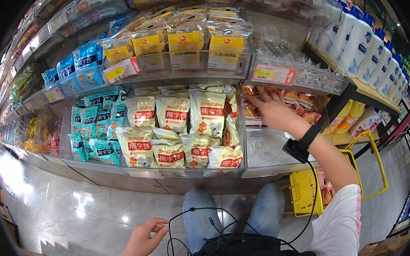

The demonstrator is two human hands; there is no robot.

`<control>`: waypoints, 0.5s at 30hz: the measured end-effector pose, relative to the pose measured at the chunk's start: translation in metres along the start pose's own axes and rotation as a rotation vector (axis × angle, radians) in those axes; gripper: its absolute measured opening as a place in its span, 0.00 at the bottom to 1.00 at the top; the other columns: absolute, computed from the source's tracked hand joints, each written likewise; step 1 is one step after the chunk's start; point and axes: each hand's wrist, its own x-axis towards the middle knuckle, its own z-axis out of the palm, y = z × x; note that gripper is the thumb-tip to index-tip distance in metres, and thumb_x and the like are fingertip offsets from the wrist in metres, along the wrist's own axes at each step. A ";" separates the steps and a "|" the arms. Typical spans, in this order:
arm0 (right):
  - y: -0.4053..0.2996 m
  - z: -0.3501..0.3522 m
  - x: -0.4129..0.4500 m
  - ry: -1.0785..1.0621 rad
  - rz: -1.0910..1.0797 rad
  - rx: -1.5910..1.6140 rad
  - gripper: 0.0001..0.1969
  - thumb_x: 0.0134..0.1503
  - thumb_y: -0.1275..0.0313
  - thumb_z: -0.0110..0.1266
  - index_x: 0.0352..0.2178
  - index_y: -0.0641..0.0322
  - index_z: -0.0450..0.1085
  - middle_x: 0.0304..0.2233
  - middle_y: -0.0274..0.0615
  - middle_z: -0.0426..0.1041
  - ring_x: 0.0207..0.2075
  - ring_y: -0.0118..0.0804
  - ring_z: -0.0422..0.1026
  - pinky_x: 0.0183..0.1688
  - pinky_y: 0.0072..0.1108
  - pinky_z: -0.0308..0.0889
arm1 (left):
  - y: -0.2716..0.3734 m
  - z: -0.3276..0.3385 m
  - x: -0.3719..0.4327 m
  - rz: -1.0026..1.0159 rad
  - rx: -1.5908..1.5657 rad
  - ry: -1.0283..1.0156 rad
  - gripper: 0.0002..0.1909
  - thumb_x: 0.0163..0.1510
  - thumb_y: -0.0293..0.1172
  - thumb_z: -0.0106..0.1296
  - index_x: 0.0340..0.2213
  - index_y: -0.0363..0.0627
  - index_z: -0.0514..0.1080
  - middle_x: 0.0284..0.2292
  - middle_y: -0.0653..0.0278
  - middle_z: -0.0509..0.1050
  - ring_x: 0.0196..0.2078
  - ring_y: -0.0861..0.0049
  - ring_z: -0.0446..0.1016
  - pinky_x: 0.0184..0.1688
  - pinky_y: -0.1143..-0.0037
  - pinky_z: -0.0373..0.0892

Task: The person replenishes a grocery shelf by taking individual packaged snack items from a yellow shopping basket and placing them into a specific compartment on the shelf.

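My right hand point(274, 110) reaches into the lower shelf bin on the right, fingers spread over small brown-and-orange snack packets point(298, 100); whether it grips one cannot be told. The front of that bin point(271, 149) shows bare clear plastic. To its left stand cream-coloured biscuit bags point(207, 115) in two tiers, and beyond them small teal packets point(90, 120). My left hand point(150, 235) hangs low over the floor, fingers bent, touching or just beside a thin black cable point(170, 239). Both wrists wear black bands; a small black device sits at the right one.
Above the bins, a clear shelf holds yellow-labelled bags point(184, 46) and blue packets point(87, 54). White pump bottles point(355, 47) line a shelf at right. A yellow basket point(304, 192) with orange-pink packets stands on the floor by my right knee. Black cable loops cross my lap.
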 end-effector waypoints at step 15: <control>0.104 -0.083 -0.155 0.304 0.229 0.548 0.15 0.67 0.77 0.46 0.54 0.63 0.70 0.48 0.44 0.75 0.49 0.35 0.72 0.52 0.23 0.66 | 0.063 0.037 0.045 0.216 0.155 -0.277 0.12 0.61 0.30 0.57 0.45 0.38 0.76 0.36 0.54 0.81 0.38 0.65 0.82 0.39 0.72 0.75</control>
